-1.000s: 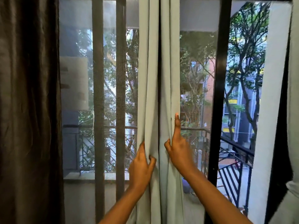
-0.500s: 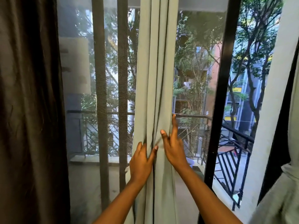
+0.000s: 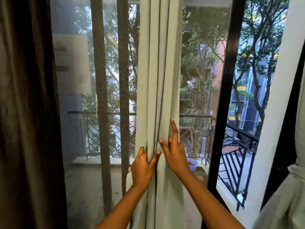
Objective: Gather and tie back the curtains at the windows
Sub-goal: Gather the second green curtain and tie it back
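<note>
Two hands (image 3: 159, 161) clasp the gathered curtain (image 3: 158, 71) between them

Pale green curtain (image 3: 158, 80) hangs bunched in a narrow column at centre, blocking straight-ahead reach. Left hand (image 3: 143, 167) and right hand (image 3: 175, 152) lie against its folds from either side. Left of the column: mesh screen (image 3: 74, 129) with two vertical bars (image 3: 99, 96) closes the opening; dark brown curtain (image 3: 24, 113) fills the far left. Right of the column: clear gap up to the black window frame (image 3: 222, 113). Another bunch of pale fabric (image 3: 287, 195) occupies the lower right corner.
</note>
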